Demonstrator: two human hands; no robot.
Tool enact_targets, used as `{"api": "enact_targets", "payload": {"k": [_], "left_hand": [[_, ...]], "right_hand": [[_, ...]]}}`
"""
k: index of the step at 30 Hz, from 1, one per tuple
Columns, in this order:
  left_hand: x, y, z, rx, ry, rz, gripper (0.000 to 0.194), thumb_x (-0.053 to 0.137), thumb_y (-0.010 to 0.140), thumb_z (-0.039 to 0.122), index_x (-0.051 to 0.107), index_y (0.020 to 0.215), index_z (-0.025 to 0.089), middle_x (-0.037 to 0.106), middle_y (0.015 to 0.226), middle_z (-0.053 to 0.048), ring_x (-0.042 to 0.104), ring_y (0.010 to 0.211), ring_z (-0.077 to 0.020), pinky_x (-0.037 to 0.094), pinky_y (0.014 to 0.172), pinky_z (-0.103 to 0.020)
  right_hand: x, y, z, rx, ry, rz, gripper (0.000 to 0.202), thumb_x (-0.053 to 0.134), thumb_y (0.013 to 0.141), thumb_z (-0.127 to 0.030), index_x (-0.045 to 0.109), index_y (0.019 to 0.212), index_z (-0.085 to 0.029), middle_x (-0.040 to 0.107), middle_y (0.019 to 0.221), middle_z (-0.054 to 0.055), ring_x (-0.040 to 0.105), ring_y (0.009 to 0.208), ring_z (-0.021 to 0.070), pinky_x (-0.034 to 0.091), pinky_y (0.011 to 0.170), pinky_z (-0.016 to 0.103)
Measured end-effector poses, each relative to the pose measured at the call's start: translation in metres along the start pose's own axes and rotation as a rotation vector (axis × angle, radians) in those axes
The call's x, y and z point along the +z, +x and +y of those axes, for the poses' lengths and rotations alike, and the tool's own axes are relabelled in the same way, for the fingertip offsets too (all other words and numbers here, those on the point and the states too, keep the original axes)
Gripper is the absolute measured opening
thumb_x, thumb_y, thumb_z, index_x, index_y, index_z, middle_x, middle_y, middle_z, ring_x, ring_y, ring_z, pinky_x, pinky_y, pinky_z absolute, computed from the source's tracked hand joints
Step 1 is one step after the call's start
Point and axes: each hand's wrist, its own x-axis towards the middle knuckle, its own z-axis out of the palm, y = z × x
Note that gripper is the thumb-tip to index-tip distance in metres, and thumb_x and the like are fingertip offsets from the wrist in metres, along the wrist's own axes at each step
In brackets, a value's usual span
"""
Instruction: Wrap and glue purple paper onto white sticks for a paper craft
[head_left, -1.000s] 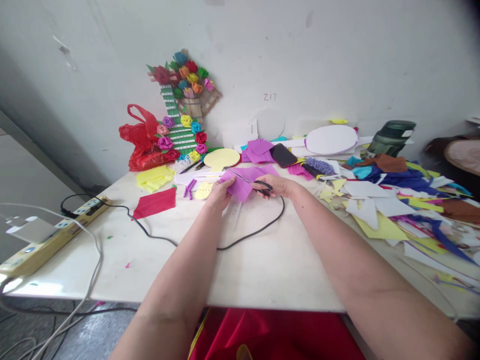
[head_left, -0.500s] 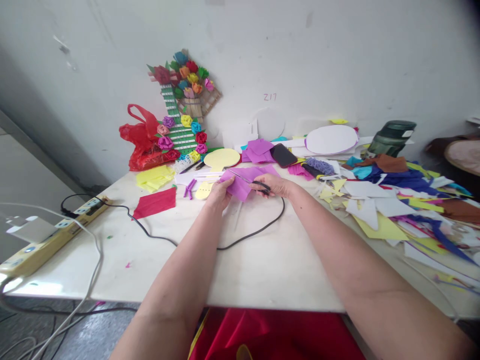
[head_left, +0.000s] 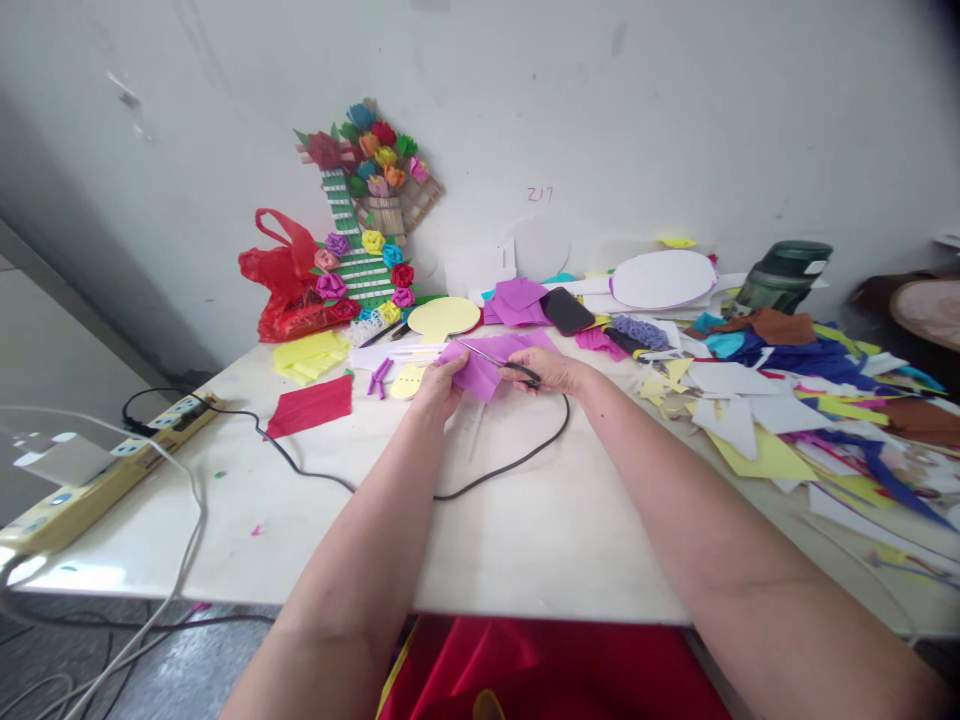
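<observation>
Over the middle of the table, my left hand [head_left: 442, 387] pinches the left edge of a purple sheet [head_left: 480, 378] that looks like crepe paper. My right hand [head_left: 546, 371] is closed round the black handles of a pair of scissors [head_left: 487, 354], whose blades point left across the sheet. Whether the blades are apart is too small to tell. Left of my left hand lie small purple rolls [head_left: 379, 377] and a cream card piece with dots [head_left: 407, 381]. Behind the sheet is a pale yellow oval card [head_left: 444, 317].
A black cable [head_left: 510, 466] loops in front of my hands to a power strip [head_left: 112, 470] at left. Paper scraps [head_left: 757, 415] cover the right side, near a dark bottle [head_left: 784, 278]. A phone [head_left: 568, 311], red bag [head_left: 281, 285] and paper-flower decoration [head_left: 367, 265] stand or lie behind.
Almost nothing differs. Both hands keep their places on the sheet and scissors, with at most a slight shift of the blades.
</observation>
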Motion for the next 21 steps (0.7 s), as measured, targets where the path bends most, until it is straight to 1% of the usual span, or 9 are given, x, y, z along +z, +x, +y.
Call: {"api": "enact_targets", "payload": {"k": [6,11,16,21], "left_hand": [[0.0023,-0.0020,0.0013,-0.004,-0.001,0.027,0.020,0.064,0.064,0.002,0.060,0.081,0.011,0.065,0.071,-0.004,0.059,0.062,-0.0123,0.051,0.064,-0.022],[0.0022,-0.0014,0.0011,-0.012,0.013,0.046,0.025,0.065,0.063,0.003,0.059,0.085,0.013,0.064,0.071,-0.002,0.060,0.064,-0.0127,0.051,0.063,-0.021],[0.0042,-0.0034,0.0029,-0.026,0.003,0.056,0.019,0.062,0.064,0.002,0.058,0.080,0.013,0.064,0.068,-0.001,0.059,0.058,-0.0105,0.050,0.057,-0.019],[0.0000,-0.0008,0.0054,0.019,0.034,0.041,0.017,0.062,0.062,0.004,0.060,0.078,0.012,0.062,0.063,0.000,0.057,0.055,-0.0096,0.049,0.054,-0.019]], "right_hand": [[0.0004,0.0027,0.0034,-0.014,0.035,-0.001,0.022,0.058,0.078,-0.029,0.046,0.066,-0.014,0.046,0.043,-0.005,0.038,0.032,0.0028,0.026,0.030,0.014],[0.0013,0.0016,0.0020,-0.026,0.018,0.017,0.021,0.059,0.076,-0.026,0.047,0.065,-0.014,0.046,0.042,-0.006,0.037,0.033,0.0028,0.028,0.032,0.015],[0.0018,-0.0007,-0.0008,-0.020,0.024,0.017,0.018,0.060,0.075,-0.024,0.048,0.066,-0.013,0.046,0.041,-0.006,0.038,0.032,0.0033,0.028,0.031,0.015],[0.0012,-0.0040,-0.0043,0.008,0.042,0.008,0.018,0.060,0.075,-0.023,0.048,0.065,-0.013,0.047,0.041,-0.006,0.039,0.032,0.0028,0.028,0.032,0.014]]}}
